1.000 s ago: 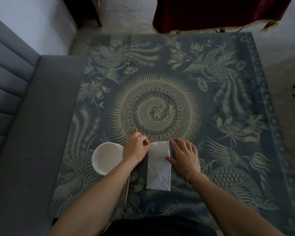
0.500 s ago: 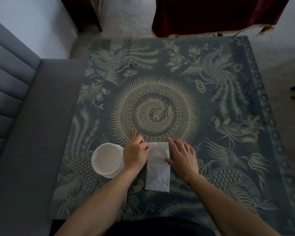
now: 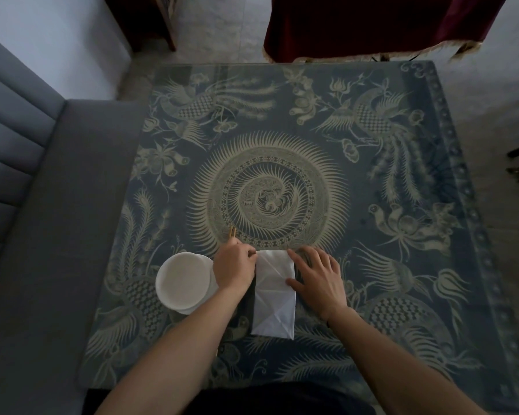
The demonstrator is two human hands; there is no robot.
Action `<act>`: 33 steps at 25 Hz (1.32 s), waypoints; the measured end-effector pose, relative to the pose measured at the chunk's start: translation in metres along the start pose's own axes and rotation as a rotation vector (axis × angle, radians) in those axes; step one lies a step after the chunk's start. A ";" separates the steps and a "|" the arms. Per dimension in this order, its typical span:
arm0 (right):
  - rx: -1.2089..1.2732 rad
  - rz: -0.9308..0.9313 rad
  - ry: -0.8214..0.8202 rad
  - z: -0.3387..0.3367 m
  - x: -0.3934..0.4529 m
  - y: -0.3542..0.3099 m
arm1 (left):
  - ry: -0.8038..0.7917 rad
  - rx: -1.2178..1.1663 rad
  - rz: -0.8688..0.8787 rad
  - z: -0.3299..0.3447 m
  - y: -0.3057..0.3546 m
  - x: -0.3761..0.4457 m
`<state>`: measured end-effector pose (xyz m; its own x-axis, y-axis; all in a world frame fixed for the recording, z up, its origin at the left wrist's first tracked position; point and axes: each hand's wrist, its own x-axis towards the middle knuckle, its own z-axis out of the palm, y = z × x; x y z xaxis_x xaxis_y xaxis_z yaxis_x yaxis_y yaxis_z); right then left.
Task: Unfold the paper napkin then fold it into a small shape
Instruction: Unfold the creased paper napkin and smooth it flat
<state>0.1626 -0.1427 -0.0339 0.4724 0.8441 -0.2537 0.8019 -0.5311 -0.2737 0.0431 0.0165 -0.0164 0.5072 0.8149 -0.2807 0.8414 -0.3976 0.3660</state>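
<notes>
Done: I see the paper napkin (image 3: pixel 274 293) already creased into a long strip.
Left: I'd judge smaller folds remain.
Hands: left hand (image 3: pixel 233 267) pinching its far corner; right hand (image 3: pixel 318 278) flat, pressing its edge.

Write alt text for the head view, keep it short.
Two bare hands work a white paper napkin folded into a long strip on a blue phoenix-patterned tabletop: the left hand pinches its far left corner, the right hand lies flat on its right edge. White bowl at left.

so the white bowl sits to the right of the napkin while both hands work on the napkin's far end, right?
Not quite: the head view shows the white bowl to the left of the napkin, beside the left hand. Both hands, including the right hand, are at its far end.
</notes>
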 end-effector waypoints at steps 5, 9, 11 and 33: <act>-0.004 -0.010 0.012 0.000 -0.001 0.001 | 0.011 0.015 -0.006 0.003 0.003 0.006; -0.008 -0.004 0.037 -0.001 -0.001 0.000 | 0.015 -0.035 0.031 0.002 -0.001 0.007; -0.008 -0.005 0.044 0.000 -0.002 0.000 | 0.014 -0.048 0.040 0.002 -0.004 0.008; 0.347 0.180 -0.016 -0.012 -0.010 -0.034 | -0.257 -0.687 -0.102 -0.007 0.025 -0.019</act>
<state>0.1348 -0.1327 -0.0111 0.5859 0.7355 -0.3401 0.5343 -0.6662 -0.5202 0.0530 -0.0060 0.0042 0.5313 0.6759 -0.5107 0.6230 0.0968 0.7762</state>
